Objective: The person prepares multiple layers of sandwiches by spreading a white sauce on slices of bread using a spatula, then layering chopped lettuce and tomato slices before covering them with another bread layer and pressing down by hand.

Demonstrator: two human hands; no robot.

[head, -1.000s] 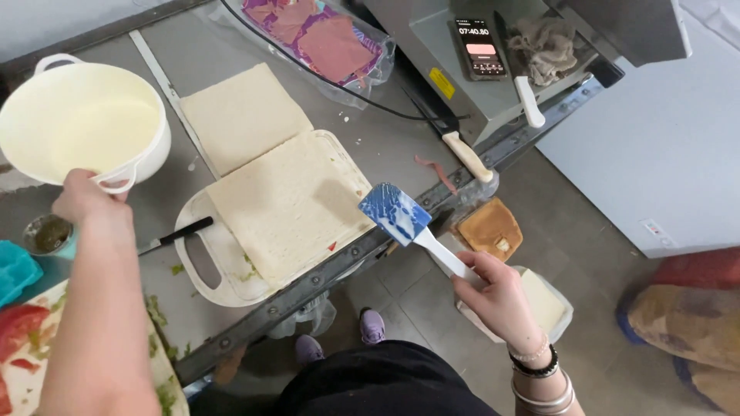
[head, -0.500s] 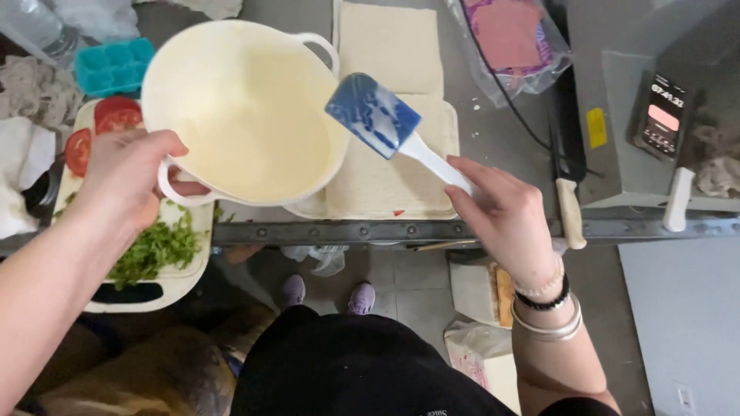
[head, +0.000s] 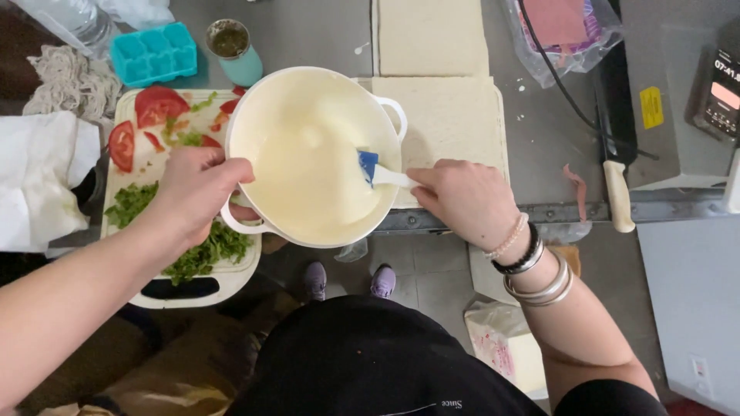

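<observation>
left hand [head: 193,189] fingers clamped on pot [head: 312,154] handle, tilting it above table [head: 539,139] edge | right hand [head: 462,196] fingers closed on spatula [head: 378,171], blade in cream | flatbread [head: 451,123] just beside

A glossy cream plastic pot [head: 308,154] held smooth, shiny pale sauce [head: 308,177]. The spatula [head: 378,173] had a rubbery blue blade. The table [head: 308,35] was dull grey metal; the flatbread [head: 447,123] looked matt and floury.
</observation>
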